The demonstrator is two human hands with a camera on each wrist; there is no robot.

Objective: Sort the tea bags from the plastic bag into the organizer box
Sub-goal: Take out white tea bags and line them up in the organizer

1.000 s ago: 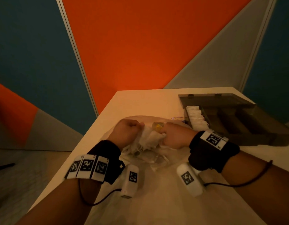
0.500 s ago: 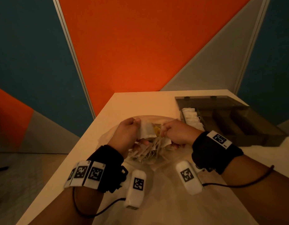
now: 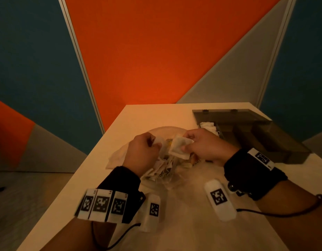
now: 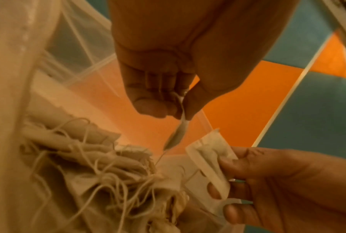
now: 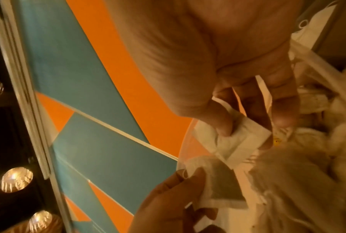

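Above the plastic bag (image 3: 120, 156), the right hand (image 3: 203, 147) pinches one tea bag (image 3: 180, 146); the left hand (image 3: 142, 151) pinches another. Tangled strings (image 4: 100, 178) could drag extras out before the organizer box (image 3: 276, 142).

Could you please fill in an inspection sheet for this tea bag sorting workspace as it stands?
Surface: pale table, its corner by the wall.
Job's things: plastic bag lies open on the table with a tangled heap of tea bags and strings in it; organizer box stands open to the right, white tea bags in its leftmost compartment only.
Clutter: nothing seen.
Hands: left hand pinches one tea bag; right hand pinches another tea bag, both above the heap.
Cables: a black cable runs from the right wrist's unit, another from the left wrist's.
Surroundings: orange, teal and grey wall panels.
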